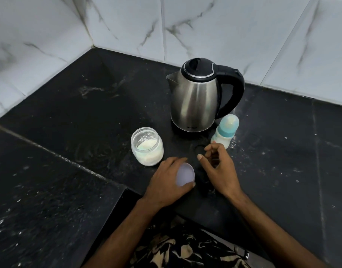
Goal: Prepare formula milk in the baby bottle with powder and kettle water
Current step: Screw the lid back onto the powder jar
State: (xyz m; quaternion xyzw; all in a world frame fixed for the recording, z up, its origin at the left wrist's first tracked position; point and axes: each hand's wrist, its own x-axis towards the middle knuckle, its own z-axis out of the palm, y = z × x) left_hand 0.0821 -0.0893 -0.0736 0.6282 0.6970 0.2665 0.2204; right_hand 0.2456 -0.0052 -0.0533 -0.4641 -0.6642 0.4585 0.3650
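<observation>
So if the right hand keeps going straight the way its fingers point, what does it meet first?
Most likely the baby bottle: the right hand points up and away toward it, with only bare counter between. Depth is hard to judge.

A: State of items?

B: Stainless-steel electric kettle with black lid and handle [195,99]: upright, lid closed. Clear glass jar of white powder [147,146]: open, upright. Capped teal-collared baby bottle [225,132]: upright, just beside the kettle, milky contents.

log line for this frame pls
left hand: holds lid | right hand: empty | jar: open | bottle: capped | kettle: shut
</observation>
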